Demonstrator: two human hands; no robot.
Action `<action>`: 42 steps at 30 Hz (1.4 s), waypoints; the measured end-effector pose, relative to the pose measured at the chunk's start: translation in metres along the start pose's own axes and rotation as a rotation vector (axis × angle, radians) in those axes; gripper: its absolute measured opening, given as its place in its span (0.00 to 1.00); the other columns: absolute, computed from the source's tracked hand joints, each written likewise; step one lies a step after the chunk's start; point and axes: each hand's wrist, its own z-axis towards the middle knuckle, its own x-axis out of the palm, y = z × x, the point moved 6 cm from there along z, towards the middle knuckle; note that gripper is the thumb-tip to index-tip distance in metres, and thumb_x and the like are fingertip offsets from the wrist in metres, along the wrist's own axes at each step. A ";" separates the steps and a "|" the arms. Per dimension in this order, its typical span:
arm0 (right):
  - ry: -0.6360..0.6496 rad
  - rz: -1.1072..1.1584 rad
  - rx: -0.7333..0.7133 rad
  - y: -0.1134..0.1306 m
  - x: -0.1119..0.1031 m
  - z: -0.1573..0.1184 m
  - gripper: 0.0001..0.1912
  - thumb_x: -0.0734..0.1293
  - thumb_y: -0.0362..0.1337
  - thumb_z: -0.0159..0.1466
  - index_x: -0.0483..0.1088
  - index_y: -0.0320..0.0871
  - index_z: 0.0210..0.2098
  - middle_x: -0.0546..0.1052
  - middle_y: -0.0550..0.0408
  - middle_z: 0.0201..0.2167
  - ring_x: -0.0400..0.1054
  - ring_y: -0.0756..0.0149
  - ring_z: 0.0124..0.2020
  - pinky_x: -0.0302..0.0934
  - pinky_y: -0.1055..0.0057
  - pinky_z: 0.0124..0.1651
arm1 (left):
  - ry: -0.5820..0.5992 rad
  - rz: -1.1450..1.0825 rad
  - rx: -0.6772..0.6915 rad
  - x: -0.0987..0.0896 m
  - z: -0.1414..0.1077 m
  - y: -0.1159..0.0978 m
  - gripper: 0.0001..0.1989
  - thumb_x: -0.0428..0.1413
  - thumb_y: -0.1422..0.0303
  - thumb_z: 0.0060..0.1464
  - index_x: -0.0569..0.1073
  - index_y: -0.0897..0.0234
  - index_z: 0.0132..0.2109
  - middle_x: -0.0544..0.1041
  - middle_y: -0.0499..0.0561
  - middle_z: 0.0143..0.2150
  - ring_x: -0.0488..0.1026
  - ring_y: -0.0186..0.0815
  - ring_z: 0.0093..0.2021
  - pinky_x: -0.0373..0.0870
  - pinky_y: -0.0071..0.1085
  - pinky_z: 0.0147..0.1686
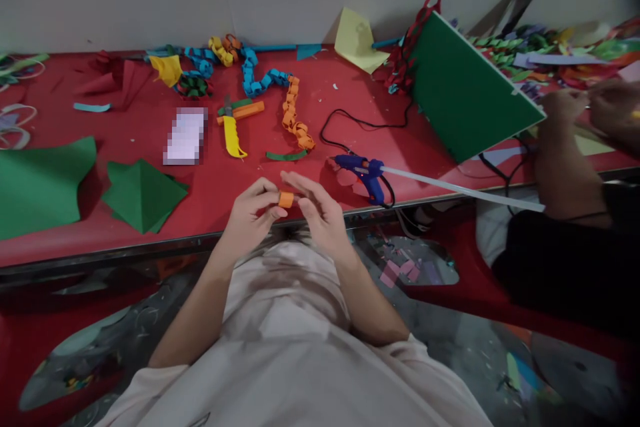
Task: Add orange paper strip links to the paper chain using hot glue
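Between my two hands, at the table's front edge, is a small orange paper loop [286, 199]. The fingertips of my left hand [256, 213] pinch it from the left. My right hand [320, 213] has its fingertips at the loop's right side, with the index finger stretched above. A blue glue gun [367, 173] with a long clear stick lies to the right of my hands. Beyond them rests a chain of orange paper links [291, 110] joined to blue ones [257, 85]. A yellow cutter [231, 136] lies by folded orange paper [255, 109].
On the red table [145, 127] are green sheets [140, 197], a blurred-out rectangle [186, 136] and a green board [465, 87] propped up at right. A black cord trails behind the glue gun. Another person's arms [565, 160] reach in at far right, near paper scraps.
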 end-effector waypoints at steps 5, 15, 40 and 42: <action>-0.008 0.120 0.165 -0.017 -0.012 0.008 0.17 0.76 0.53 0.61 0.81 0.48 0.42 0.84 0.52 0.44 0.78 0.61 0.46 0.73 0.64 0.52 | -0.032 -0.174 -0.095 0.003 -0.003 0.007 0.10 0.62 0.58 0.64 0.85 0.56 0.43 0.73 0.52 0.36 0.70 0.36 0.37 0.68 0.33 0.36; 0.048 0.550 0.429 -0.025 0.010 0.014 0.24 0.84 0.51 0.46 0.78 0.44 0.35 0.77 0.60 0.30 0.67 0.74 0.28 0.65 0.74 0.33 | -0.117 -0.262 -0.102 0.006 0.000 0.012 0.10 0.68 0.56 0.56 0.84 0.56 0.34 0.68 0.51 0.36 0.68 0.36 0.37 0.72 0.33 0.35; -0.102 -0.626 -0.373 0.005 -0.031 -0.003 0.20 0.66 0.35 0.73 0.72 0.51 0.63 0.80 0.49 0.50 0.77 0.63 0.49 0.73 0.64 0.56 | 0.069 0.328 -0.313 0.006 0.030 -0.005 0.15 0.55 0.63 0.64 0.81 0.66 0.33 0.73 0.46 0.26 0.65 0.29 0.27 0.59 0.26 0.27; -0.178 -0.660 -0.447 0.009 -0.036 -0.006 0.19 0.66 0.33 0.72 0.74 0.50 0.61 0.80 0.48 0.52 0.76 0.62 0.52 0.73 0.64 0.57 | 0.211 0.345 -0.308 0.009 0.041 -0.005 0.19 0.54 0.60 0.65 0.78 0.66 0.30 0.69 0.45 0.24 0.62 0.29 0.25 0.56 0.27 0.25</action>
